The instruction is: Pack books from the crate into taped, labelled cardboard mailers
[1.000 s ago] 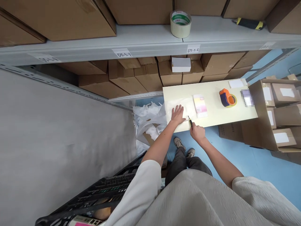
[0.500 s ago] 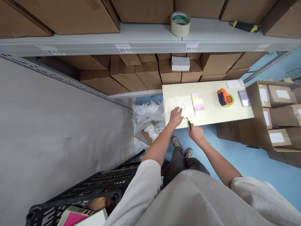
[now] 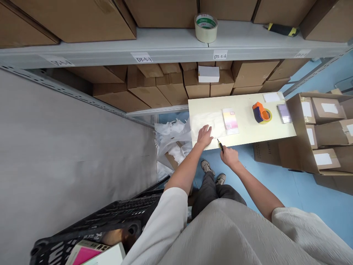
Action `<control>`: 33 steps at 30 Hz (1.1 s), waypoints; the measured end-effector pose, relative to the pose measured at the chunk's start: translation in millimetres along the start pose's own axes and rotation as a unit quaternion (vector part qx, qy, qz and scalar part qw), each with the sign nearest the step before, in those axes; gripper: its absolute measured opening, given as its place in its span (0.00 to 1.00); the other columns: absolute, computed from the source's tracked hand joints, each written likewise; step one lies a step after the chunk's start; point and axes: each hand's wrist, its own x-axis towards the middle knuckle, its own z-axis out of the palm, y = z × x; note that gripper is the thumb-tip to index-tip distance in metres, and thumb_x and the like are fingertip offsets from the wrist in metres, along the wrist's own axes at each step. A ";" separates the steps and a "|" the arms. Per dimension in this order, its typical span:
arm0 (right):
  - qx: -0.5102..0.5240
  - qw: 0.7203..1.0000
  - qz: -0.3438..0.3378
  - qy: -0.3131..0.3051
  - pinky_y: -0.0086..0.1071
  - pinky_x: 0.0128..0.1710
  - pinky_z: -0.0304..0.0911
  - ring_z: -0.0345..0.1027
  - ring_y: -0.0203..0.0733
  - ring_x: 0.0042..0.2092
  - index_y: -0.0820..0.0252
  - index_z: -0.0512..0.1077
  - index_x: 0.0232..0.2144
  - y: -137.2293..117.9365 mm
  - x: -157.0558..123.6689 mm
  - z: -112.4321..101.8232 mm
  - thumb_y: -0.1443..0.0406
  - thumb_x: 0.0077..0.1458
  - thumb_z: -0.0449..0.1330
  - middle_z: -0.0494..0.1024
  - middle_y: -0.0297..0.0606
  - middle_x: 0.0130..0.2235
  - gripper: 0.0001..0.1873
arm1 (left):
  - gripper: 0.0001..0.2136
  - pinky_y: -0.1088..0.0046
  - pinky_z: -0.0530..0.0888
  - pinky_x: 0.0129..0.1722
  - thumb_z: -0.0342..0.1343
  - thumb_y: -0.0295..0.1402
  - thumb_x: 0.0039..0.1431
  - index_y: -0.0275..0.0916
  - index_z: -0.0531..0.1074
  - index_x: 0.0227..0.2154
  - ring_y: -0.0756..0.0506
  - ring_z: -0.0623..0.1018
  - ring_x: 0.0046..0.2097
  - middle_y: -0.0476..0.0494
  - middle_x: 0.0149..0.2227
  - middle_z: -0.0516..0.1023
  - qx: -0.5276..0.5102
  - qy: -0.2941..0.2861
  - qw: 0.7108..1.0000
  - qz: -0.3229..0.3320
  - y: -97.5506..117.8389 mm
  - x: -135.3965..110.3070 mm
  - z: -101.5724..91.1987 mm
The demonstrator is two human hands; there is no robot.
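My left hand (image 3: 204, 135) lies flat with fingers spread on a clear plastic bag (image 3: 209, 122) at the left end of a pale yellow table (image 3: 248, 129). My right hand (image 3: 228, 156) is closed around a small black and yellow cutter (image 3: 220, 144), whose tip points at the bag's near edge. A pink, yellow and white packet (image 3: 230, 121) lies just right of the bag.
An orange tape dispenser (image 3: 260, 113) and a white slip (image 3: 271, 97) sit further right on the table. Open cardboard boxes (image 3: 317, 132) stand at right. Shelves hold boxes, a tape roll (image 3: 205, 28) and a knife (image 3: 281, 29). A black crate (image 3: 91, 232) is at lower left, crumpled plastic (image 3: 172, 141) beside the table.
My left hand has slid slightly toward the table's near edge on the bag. The view has shifted a little; the right hand keeps its grip on the cutter.
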 end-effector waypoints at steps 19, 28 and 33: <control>0.567 0.819 -0.021 0.086 0.33 0.34 0.68 0.71 0.41 0.35 0.58 0.67 0.46 45.5 75.2 -58.9 0.42 0.66 0.53 0.80 0.39 0.36 0.27 | 0.35 0.52 0.55 0.77 0.57 0.37 0.70 0.40 0.56 0.77 0.35 0.56 0.79 0.31 0.78 0.57 0.017 -0.012 1.000 -0.003 -2.2 -4.8 -5.1; 0.614 0.775 -0.141 0.043 0.42 0.43 0.72 0.72 0.45 0.42 0.54 0.65 0.59 79.0 91.6 -93.4 0.54 0.63 0.59 0.79 0.40 0.44 0.25 | 0.35 0.50 0.56 0.77 0.57 0.36 0.69 0.38 0.57 0.76 0.31 0.57 0.79 0.29 0.78 0.58 0.025 -0.002 1.000 0.004 -9.2 -0.1 6.5; 0.612 0.769 -0.172 0.067 0.41 0.39 0.71 0.72 0.47 0.41 0.51 0.67 0.60 107.9 103.7 -151.0 0.47 0.67 0.57 0.79 0.39 0.42 0.26 | 0.34 0.52 0.58 0.76 0.57 0.32 0.68 0.38 0.58 0.75 0.31 0.58 0.79 0.30 0.78 0.58 0.039 -0.012 0.999 -0.025 -5.4 4.6 6.3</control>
